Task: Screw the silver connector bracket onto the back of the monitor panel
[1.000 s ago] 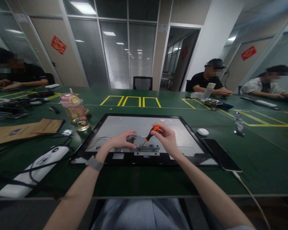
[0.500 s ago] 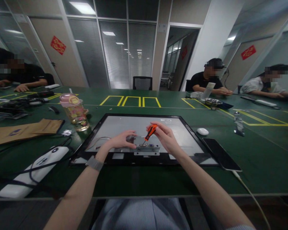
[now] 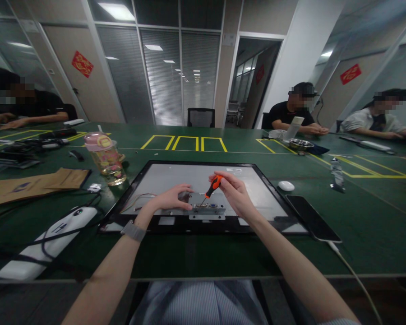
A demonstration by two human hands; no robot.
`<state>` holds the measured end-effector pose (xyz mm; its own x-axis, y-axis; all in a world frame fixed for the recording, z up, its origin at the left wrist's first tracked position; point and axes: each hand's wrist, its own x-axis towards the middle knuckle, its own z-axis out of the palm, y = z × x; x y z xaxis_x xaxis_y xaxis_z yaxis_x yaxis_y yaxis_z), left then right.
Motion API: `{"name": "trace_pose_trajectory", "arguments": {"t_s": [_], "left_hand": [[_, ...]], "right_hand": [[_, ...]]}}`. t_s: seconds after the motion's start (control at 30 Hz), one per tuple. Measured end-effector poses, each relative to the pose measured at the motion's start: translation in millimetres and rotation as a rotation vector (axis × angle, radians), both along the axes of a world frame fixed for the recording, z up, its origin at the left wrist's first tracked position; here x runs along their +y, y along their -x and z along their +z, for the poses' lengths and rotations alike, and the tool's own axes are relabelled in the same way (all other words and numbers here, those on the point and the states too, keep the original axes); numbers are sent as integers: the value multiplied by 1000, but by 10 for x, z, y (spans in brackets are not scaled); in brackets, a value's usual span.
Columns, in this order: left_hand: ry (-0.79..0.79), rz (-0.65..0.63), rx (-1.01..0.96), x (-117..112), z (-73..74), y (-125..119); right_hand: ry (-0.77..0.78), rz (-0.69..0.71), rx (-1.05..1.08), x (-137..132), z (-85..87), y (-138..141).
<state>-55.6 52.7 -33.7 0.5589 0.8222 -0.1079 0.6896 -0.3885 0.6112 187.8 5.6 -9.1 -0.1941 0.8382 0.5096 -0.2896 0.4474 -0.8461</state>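
Note:
My right hand [image 3: 235,192] pinches the orange and black handle of a screwdriver [image 3: 214,185]. The screwdriver leans, its thin shaft pointing down and left to the connectors on a silver metal bracket [image 3: 207,216]. Whether the tip sits in a screw is too small to tell. My left hand [image 3: 171,197], thumb and fingers curved, holds the bracket's left end; the fingertips are partly hidden. Beneath both hands lies a flat display panel [image 3: 162,174] with a black frame and a grey back. Thin wires [image 3: 135,201] run across the panel beside my left wrist.
Left of the panel stand a pink-lidded bottle [image 3: 104,158], a brown paper envelope [image 3: 37,185] and a white power bank [image 3: 47,243] under black cables. To the right lie a white earbud case [image 3: 286,186] and a plugged-in phone [image 3: 313,218]. Other people sit across the green table.
The screwdriver's handle has tilted slightly with my right hand, its tip staying at the bracket. My left hand keeps its place. At the far left, a co-worker's hand has drawn back left.

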Motion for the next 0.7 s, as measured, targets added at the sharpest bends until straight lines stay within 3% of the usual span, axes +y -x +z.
{"name": "trace_pose_trajectory", "arguments": {"t_s": [0.27, 0.37, 0.57, 0.7], "left_hand": [[-1, -4, 9, 0, 16, -12], [-1, -7, 8, 5, 11, -9], [2, -6, -1, 1, 8, -13], [1, -8, 1, 3, 6, -11]], "right_hand": [[57, 161, 77, -20, 39, 8], [41, 158, 58, -23, 23, 1], [-89, -94, -147, -54, 2, 12], [-136, -219, -156, -38, -11, 28]]}}
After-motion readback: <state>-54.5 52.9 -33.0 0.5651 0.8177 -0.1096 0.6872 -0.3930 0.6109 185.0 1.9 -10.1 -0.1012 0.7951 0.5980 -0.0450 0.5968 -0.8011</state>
